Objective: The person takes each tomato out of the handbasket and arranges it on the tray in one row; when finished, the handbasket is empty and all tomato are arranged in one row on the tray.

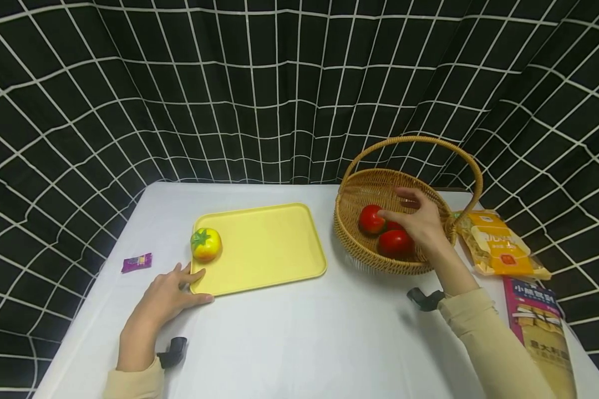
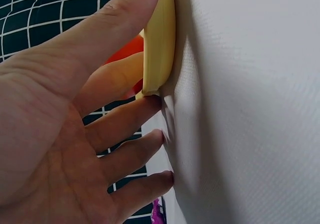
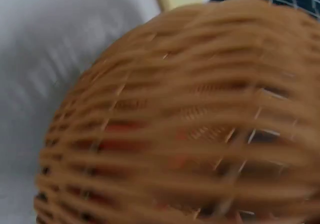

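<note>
A yellow tray (image 1: 259,249) lies on the white table, with a yellow-red tomato (image 1: 206,244) at its left end. My left hand (image 1: 167,293) rests at the tray's near left corner, thumb along the front edge and forefinger over the rim; the other fingers spread toward the tabletop. Over the wicker basket (image 1: 359,249) hangs my right hand (image 1: 419,221), thumb and fingers apart. Its thumb tip overlaps a red tomato (image 1: 371,219). Another red tomato (image 1: 396,244) sits in front, and a third is mostly hidden behind them. The right wrist view shows the basket's woven side (image 3: 200,108), blurred.
The basket's tall handle (image 1: 414,139) arches over its back. An orange-and-clear food packet (image 1: 501,244) lies right of the basket, with a purple packet (image 1: 541,332) nearer. A small purple sachet (image 1: 137,262) lies left of the tray. A dark checked curtain (image 1: 259,100) hangs behind.
</note>
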`<state>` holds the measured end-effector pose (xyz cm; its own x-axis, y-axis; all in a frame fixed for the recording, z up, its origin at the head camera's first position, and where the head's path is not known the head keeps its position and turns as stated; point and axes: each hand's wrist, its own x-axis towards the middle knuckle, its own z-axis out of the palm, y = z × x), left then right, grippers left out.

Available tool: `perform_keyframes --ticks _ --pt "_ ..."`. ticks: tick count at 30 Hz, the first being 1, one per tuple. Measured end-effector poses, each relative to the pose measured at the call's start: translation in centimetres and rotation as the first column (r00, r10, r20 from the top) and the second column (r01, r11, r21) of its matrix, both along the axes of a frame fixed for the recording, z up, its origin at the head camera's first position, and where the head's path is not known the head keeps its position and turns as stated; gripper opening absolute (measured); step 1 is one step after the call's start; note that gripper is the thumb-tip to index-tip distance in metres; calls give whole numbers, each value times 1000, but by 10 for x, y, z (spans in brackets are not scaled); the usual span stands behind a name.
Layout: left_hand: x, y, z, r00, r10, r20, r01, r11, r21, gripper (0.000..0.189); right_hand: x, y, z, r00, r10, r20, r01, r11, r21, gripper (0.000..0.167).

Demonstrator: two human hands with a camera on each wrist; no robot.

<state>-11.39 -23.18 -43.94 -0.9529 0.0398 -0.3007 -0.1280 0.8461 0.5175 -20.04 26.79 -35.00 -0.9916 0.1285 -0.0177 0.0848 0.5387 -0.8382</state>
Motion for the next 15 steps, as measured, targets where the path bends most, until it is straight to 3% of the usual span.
perform_keyframes --ticks 7,15 --pt "1 -1 -3 1000 -4 0 4 1000 5 89 -22 5 -7 993 118 24 -120 987 104 81" --pt "1 -1 -2 999 -13 -30 13 1000 12 88 -39 2 -19 979 178 102 -194 965 175 75"
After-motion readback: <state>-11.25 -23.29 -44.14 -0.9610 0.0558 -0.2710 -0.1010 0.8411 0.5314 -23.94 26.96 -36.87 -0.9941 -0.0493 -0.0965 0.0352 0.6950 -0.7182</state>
